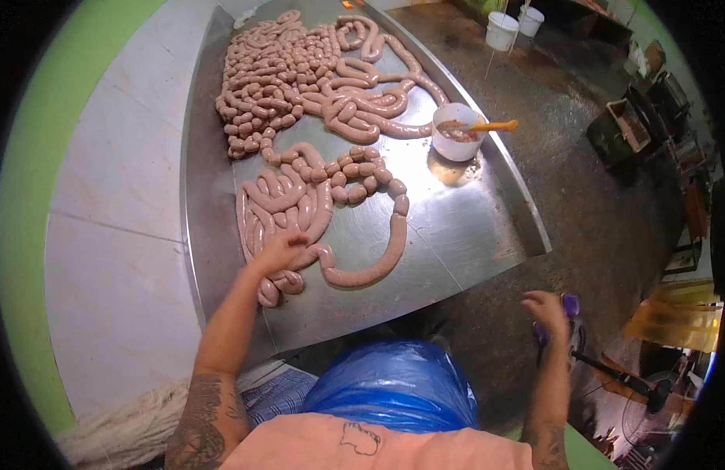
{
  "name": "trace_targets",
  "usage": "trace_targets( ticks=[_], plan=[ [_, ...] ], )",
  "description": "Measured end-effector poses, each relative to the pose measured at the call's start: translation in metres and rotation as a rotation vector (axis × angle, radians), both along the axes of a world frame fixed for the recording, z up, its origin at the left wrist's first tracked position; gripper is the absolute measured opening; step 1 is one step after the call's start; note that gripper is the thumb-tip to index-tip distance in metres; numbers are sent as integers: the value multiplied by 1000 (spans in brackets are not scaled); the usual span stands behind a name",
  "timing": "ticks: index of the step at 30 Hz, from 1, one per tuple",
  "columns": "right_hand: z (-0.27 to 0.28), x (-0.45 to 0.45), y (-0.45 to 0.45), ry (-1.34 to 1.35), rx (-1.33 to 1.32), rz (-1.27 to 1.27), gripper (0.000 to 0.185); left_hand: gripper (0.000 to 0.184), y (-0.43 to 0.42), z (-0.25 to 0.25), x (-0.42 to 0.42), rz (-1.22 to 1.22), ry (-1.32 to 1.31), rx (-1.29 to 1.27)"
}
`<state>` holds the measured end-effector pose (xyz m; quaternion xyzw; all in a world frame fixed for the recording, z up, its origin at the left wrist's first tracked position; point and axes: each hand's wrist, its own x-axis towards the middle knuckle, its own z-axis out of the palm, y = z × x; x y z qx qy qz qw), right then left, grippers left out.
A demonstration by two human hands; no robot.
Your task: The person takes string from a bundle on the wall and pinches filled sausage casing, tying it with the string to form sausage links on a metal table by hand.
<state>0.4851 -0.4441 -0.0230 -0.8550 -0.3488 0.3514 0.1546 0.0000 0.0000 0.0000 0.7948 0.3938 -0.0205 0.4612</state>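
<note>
My left hand point(284, 251) is on the near end of a coil of thick, unlinked sausage point(300, 207), its fingers curled round a length of sausage. From beside that hand the sausage bends into a wide loop point(370, 270) on the steel table point(456, 227). This loop joins a chain of short tied links point(355, 168) leading back to the big heap of links point(276, 78). Past the table's near edge, my right hand point(547, 311) hangs in the air with its fingers loosely bent and apart, touching nothing.
A white tub point(456, 141) with an orange-handled utensil point(496, 125) stands at the table's raised right rim. More unlinked sausage point(362, 110) lies beside it. White buckets point(501, 33) stand on the floor at the back. A fan point(648, 399) is at lower right.
</note>
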Motion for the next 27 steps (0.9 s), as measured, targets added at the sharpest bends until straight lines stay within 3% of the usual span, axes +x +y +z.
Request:
trace_targets(
  ticks=[2, 3, 5, 6, 9, 10, 11, 13, 15, 16, 19, 21, 22, 23, 24, 25, 27],
  plan=[
    [-171, -24, -8, 30, 209, -103, 70, 42, -15, -91, -24, 194, -151, 129],
    [-157, -62, 28, 513, 231, -478, 80, 42, -19, -95, -25, 180, -139, 111],
    [-201, -103, 67, 787, 284, -515, 66, 51, -31, -90, -24, -143, 238, 700],
    [-222, -111, 75, 803, 290, -421, 59, 51, -36, -92, -20, -158, 241, 687],
    [-223, -95, 55, 835, 135, -280, 56, 58, -42, -86, -20, -105, 519, 429],
    [-219, -73, 34, 693, 210, -189, 49, 58, -43, -83, -20, -121, 513, 438],
    [-172, -53, 15, 651, 317, -262, 36, 58, -48, -81, -28, -192, 496, 662],
    [-138, 6, -44, 411, 374, -253, 16, 62, -61, -46, -27, -545, 631, 729],
    [-76, 55, -91, 140, 357, -169, 21, 64, -62, 14, -42, -808, 1055, 294],
    [-58, 69, -113, 101, 385, -198, 19, 64, -54, 27, -53, -764, 1306, 32],
    [-7, 89, -144, -63, 381, -169, 17, 52, -57, 45, -32, -916, 1293, -138],
    [6, 87, -161, -184, 400, -247, 15, 42, -52, 1, 12, -512, 914, -119],
    [9, 83, -173, -198, 402, -264, 15, 40, -42, -38, 27, -521, 593, 261],
    [12, 82, -183, -395, 383, -279, 15, 54, -41, -77, 51, -220, 369, 311],
    [12, 82, -189, -588, 359, -290, 16, 55, -54, -79, 95, -23, 317, 317],
    [18, 80, -195, -763, 268, -317, 17, 55, -57, -113, 114, -99, 65, 663],
    [28, 86, -217, -1065, 75, -481, 19, 52, -66, -105, 164, -149, 227, 495]
  ],
)
